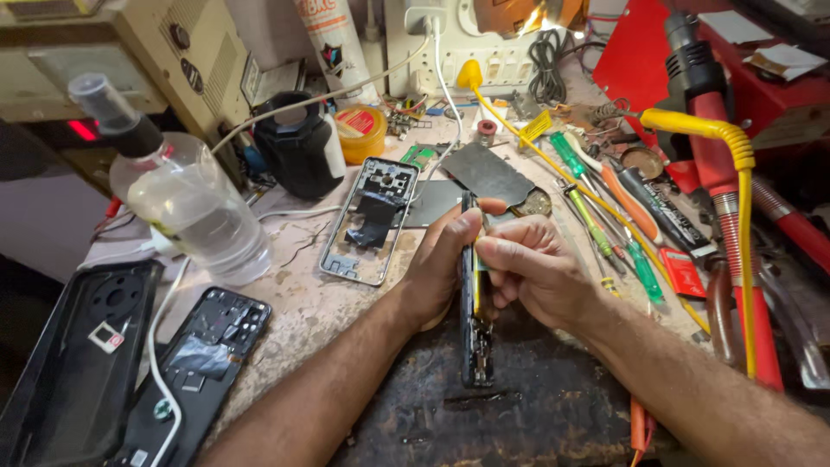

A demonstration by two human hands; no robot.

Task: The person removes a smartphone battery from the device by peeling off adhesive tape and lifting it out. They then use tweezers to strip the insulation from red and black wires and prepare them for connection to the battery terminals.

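Phone (475, 303) on edge between both hands.
Long axis runs away from the person; left hand (441, 259) and right hand (527, 264) fingers closed on its top end, equally near.

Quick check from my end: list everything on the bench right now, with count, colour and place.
Phone: 1, black, on edge, held in both hands.
Phone frame: 1, silver, centre.
Back covers: 2, black, lower left.
Bottle: 1, clear, left.
Screwdrivers: several, green and orange, right.
Cable: 1, yellow, right.
Tin: 1, yellow, back.
Bench: 1, stained beige.
Left hand: grips phone.
Right hand: pinches phone's edge.
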